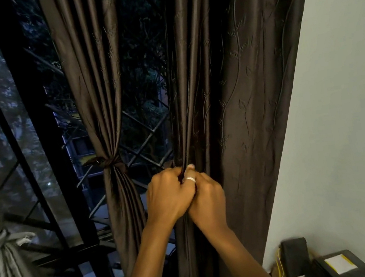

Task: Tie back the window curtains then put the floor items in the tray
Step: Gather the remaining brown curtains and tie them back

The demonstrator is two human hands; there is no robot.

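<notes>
A wide dark brown curtain point(240, 88) hangs loose at the right of the window. My left hand point(168, 194) and my right hand point(205, 196) are pressed together at its left edge, both clenched on a bunch of its folds at about waist height. A ring shows on one finger between them. To the left, a narrower brown curtain panel point(96, 80) is gathered and bound by a knotted tieback point(112, 162). At the far left a grey curtain point(3, 257) is also knotted at its middle. No tray or floor items are in view.
A black window frame with a diamond-pattern grille point(139, 139) stands behind the curtains, with night and trees outside. A pale wall point(342, 115) lies to the right. At bottom right sit a dark box-like object point(295, 258) with yellow cords and a dark flat item point(342, 266).
</notes>
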